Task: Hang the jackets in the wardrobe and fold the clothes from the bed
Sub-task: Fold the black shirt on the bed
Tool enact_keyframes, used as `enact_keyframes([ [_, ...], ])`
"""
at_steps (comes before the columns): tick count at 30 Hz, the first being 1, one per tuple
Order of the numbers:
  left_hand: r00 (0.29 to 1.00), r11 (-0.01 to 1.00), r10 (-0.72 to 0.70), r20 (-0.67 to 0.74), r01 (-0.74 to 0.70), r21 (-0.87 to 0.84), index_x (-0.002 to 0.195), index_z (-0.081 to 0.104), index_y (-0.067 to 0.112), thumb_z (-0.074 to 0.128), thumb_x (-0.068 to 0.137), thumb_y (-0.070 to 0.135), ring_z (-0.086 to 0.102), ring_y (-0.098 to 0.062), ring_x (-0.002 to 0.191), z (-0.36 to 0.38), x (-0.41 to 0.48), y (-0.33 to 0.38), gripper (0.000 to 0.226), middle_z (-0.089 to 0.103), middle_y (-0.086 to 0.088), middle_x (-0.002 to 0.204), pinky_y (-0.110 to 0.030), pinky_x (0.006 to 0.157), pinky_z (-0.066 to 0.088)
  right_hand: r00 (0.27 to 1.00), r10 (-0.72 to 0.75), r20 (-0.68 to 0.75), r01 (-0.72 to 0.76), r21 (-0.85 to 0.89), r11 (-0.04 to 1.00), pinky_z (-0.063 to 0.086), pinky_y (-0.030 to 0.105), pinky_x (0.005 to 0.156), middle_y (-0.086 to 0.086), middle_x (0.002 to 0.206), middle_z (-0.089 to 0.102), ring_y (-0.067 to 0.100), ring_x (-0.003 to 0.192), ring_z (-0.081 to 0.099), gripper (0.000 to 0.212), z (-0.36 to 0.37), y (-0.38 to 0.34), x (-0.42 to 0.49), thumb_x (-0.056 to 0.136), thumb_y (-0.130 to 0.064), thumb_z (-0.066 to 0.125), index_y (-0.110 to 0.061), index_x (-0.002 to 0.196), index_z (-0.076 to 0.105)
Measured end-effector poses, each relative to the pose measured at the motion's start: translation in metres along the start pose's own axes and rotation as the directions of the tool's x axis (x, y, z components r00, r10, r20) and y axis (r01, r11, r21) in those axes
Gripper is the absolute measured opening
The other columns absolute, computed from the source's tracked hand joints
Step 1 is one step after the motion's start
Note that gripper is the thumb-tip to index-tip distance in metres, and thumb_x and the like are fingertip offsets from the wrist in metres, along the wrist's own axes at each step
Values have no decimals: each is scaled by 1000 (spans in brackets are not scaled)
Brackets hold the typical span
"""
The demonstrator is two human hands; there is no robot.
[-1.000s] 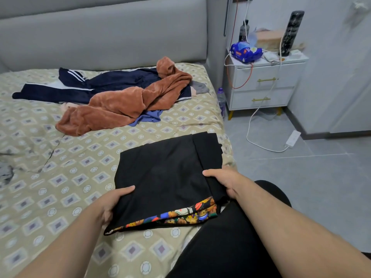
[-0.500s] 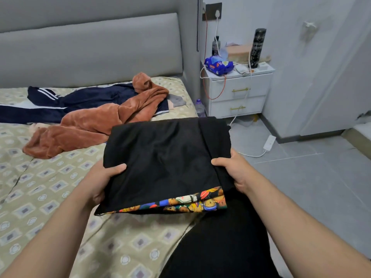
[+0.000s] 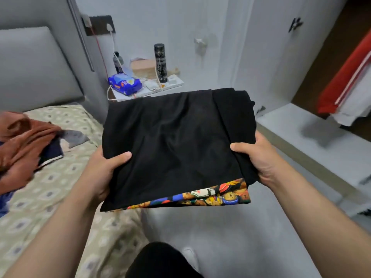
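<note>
- The bed (image 3: 50, 187) is on your left. A rumpled brown top (image 3: 24, 141) lies on some navy clothes (image 3: 51, 151) at its far side, and none of that looks folded yet.
- The wardrobe (image 3: 313, 63) stands open on your right. A pale shelf (image 3: 291, 129) runs along its bottom, and a red garment (image 3: 345, 77) hangs above that with something white beside it.
- The stack (image 3: 176, 141) is up in the air in front of you, off the bed, roughly between bed and wardrobe. There's a folded black piece on top and a cartoon-print piece (image 3: 216, 195) poking out underneath at the near edge.
- It's soft, light and floppy, so I'd expect it to sag in the middle and the layers to slide on each other. Hold it at both side edges, thumbs on top and fingers under, and keep it level.
- Your left hand (image 3: 102, 171) grips the left edge with the thumb on top. Your right hand (image 3: 259, 157) clamps the right edge, where the black cloth bunches up.
- The nightstand (image 3: 172, 85) is mostly hidden behind the stack. Its flask (image 3: 160, 63) and blue pack (image 3: 124, 85) are well clear.
- The low-hanging red garment is what I'd watch near the shelf.
</note>
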State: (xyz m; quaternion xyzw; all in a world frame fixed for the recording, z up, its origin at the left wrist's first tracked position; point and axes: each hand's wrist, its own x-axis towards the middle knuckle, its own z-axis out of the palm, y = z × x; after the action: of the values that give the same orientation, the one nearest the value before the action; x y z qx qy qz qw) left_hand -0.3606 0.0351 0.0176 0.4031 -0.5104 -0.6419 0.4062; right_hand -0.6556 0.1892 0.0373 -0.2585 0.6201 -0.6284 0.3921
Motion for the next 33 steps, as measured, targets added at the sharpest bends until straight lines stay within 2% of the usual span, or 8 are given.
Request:
enact_keyframes([
  [3, 997, 998, -58, 53, 58, -2, 116, 64, 15, 65, 82, -6, 69, -25, 101, 58, 55, -18, 40, 72, -9, 116, -39, 87, 58, 996, 27, -89, -26, 11, 1000, 58, 33, 73, 1, 101, 76, 21, 91, 74, 38, -43, 4, 42, 86, 8, 61, -19, 113, 64],
  [7, 987, 991, -131, 97, 128, 37, 115, 65, 14, 64, 83, -7, 68, -28, 105, 128, 108, -18, 38, 72, -9, 116, -41, 91, 54, 978, 93, -184, -93, 10, 996, 58, 32, 72, -1, 100, 76, 18, 88, 74, 37, -89, -15, 84, 87, 6, 62, -22, 110, 64],
  [12, 973, 982, -188, 137, 183, 51, 127, 60, 11, 62, 88, -4, 71, -22, 98, 193, 140, 33, 42, 73, -6, 115, -35, 81, 57, 961, 126, -248, -135, -22, 991, 58, 41, 85, 3, 113, 72, 24, 100, 71, 42, -125, -88, 106, 86, 4, 63, -19, 121, 60],
  [18, 957, 976, -217, 192, 213, 44, 118, 64, 18, 62, 90, 1, 70, -24, 102, 250, 162, 157, 32, 73, -5, 115, -38, 86, 54, 931, 88, -353, -115, -56, 992, 57, 39, 85, 0, 112, 72, 22, 101, 69, 40, -133, -236, 104, 85, 4, 65, -21, 116, 62],
  [22, 956, 987, -159, 245, 156, 32, 111, 65, 19, 62, 90, 0, 73, -19, 95, 284, 184, 259, 28, 76, 0, 105, -31, 74, 57, 913, 36, -407, -79, -89, 993, 56, 40, 87, 0, 113, 72, 22, 103, 69, 43, -126, -343, 102, 86, 5, 64, -20, 119, 62],
  [26, 958, 994, -106, 267, 102, 30, 108, 68, 23, 70, 88, 14, 72, -21, 99, 317, 192, 340, 22, 76, 1, 106, -42, 87, 55, 891, -14, -454, -34, -96, 995, 54, 34, 77, -2, 107, 74, 19, 97, 70, 41, -125, -436, 97, 87, 6, 63, -27, 109, 63],
  [29, 953, 998, -44, 301, 31, 49, 109, 69, 24, 74, 85, 26, 71, -22, 100, 341, 202, 398, 25, 75, 2, 106, -53, 94, 53, 881, -63, -469, 21, -94, 995, 54, 37, 77, -1, 104, 76, 21, 94, 73, 42, -127, -493, 95, 86, 8, 63, -24, 114, 65],
  [33, 933, 997, 39, 359, -61, 50, 107, 69, 25, 69, 92, 20, 72, -19, 97, 377, 221, 452, 16, 76, 6, 102, -49, 91, 55, 847, -137, -513, 97, -104, 990, 54, 40, 83, -1, 108, 75, 23, 100, 71, 43, -134, -549, 91, 86, 4, 65, -20, 121, 63],
])
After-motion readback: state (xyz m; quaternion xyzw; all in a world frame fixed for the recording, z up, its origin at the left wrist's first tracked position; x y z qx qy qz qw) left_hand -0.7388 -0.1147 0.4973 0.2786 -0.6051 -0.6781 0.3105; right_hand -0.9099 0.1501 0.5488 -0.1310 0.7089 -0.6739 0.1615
